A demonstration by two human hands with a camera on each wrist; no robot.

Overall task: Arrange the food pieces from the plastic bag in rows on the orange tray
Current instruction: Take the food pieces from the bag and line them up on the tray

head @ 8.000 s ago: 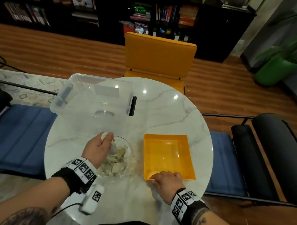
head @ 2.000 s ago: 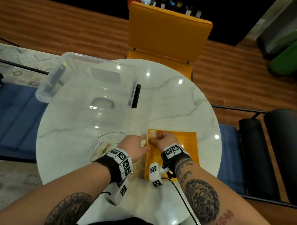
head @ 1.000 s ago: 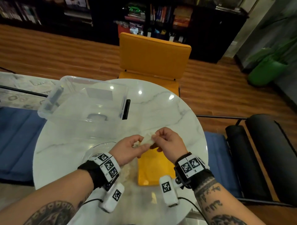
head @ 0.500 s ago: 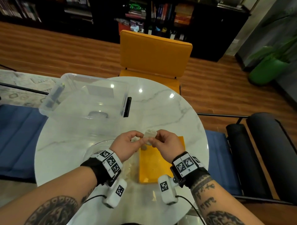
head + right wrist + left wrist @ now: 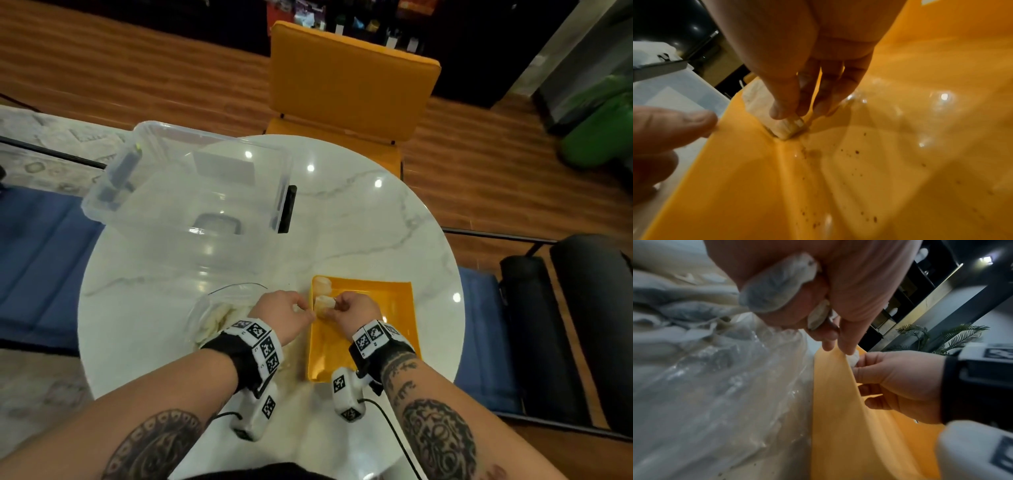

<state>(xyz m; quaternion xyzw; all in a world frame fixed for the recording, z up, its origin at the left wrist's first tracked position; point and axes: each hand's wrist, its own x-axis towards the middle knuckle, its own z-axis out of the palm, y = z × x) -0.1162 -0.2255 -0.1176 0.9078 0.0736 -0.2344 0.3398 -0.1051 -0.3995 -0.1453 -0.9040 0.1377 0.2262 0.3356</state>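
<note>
The orange tray (image 5: 383, 308) lies on the round marble table (image 5: 359, 222). One pale food piece (image 5: 323, 284) sits in its far left corner. Just nearer along the left wall, my right hand (image 5: 337, 305) pinches a second piece (image 5: 324, 303) and holds it down on the tray floor (image 5: 879, 162); thumb and fingers grip that piece (image 5: 789, 126). My left hand (image 5: 301, 306) hovers at the tray's left rim (image 5: 830, 402), fingers curled round another floury piece (image 5: 777, 287). The clear plastic bag (image 5: 219, 318) with several pieces lies under my left wrist.
A large clear storage box (image 5: 191, 192) stands at the table's far left. An orange chair (image 5: 349, 85) is behind the table, a black seat (image 5: 582, 325) to the right and blue cushions (image 5: 41, 260) to the left. Crumbs speckle the tray floor.
Half a second ago both hands held a piece together above the table. My right hand has brought it down into the tray below the first piece, and my left hand has drawn away.
</note>
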